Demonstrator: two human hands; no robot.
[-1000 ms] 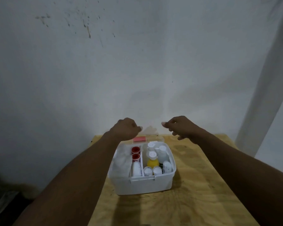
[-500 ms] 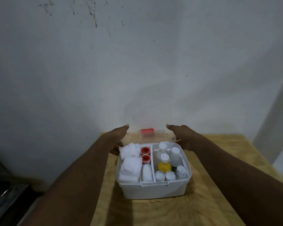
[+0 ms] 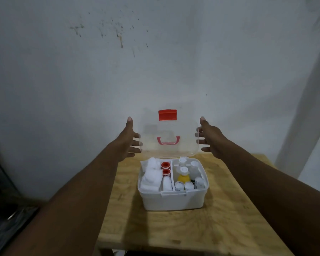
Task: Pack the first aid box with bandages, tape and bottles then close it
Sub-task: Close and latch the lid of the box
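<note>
Evenly outstretched, left hand [image 3: 127,143], right hand [image 3: 210,138] flanking upright lid [image 3: 167,130], fingers [image 3: 135,135] straight

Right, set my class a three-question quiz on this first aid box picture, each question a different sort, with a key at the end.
1. True or false: the clear lid is shut flat on the white box.
2. What colour is the latch at the lid's top edge? A red, B blue, C green.
3. Fill in: the yellow bottle stands in the box's ____ compartment (left or right).
Key: 1 false, the lid stands upright between the left hand and right hand; 2 A; 3 right.
</note>
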